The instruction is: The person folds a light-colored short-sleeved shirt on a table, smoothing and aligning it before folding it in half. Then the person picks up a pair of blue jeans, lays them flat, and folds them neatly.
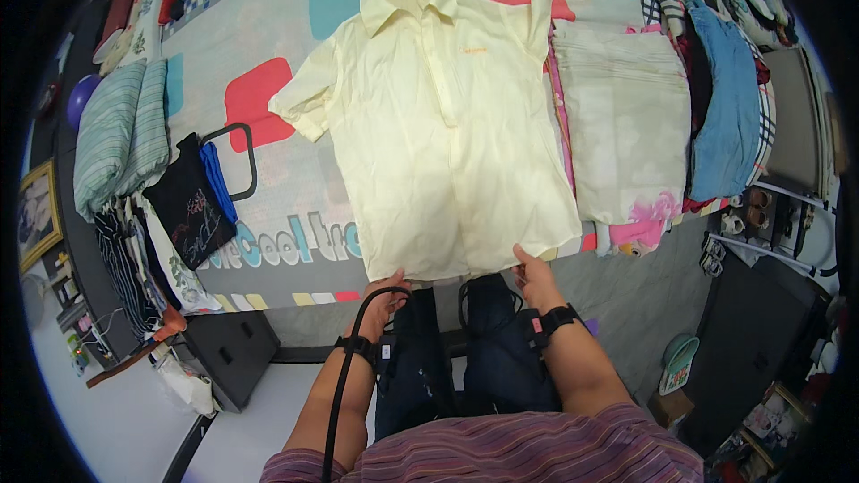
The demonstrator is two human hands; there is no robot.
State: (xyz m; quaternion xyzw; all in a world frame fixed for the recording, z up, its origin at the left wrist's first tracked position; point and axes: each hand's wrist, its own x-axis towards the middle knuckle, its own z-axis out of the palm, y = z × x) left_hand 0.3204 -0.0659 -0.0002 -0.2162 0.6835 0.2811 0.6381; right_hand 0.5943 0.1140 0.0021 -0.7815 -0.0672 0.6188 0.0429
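A pale yellow short-sleeved shirt (447, 152) lies spread face up on the bed, its collar at the far end and its hem toward me. My left hand (386, 298) pinches the hem near the left corner, thumb on top and fingers mostly hidden below. Toward the right end of the same hem, my right hand (534, 277) grips the cloth, also with the thumb above. The left sleeve stretches outward, while the right sleeve points up beside the collar. A few soft creases cross the shirt's front.
Folded pale cloth (622, 125) and blue jeans (725, 103) lie right of the shirt. On the left are a black garment (190, 201), a black-framed loop (250, 161) and a striped pillow (121, 139). The patterned bedsheet (268, 241) ends near my legs.
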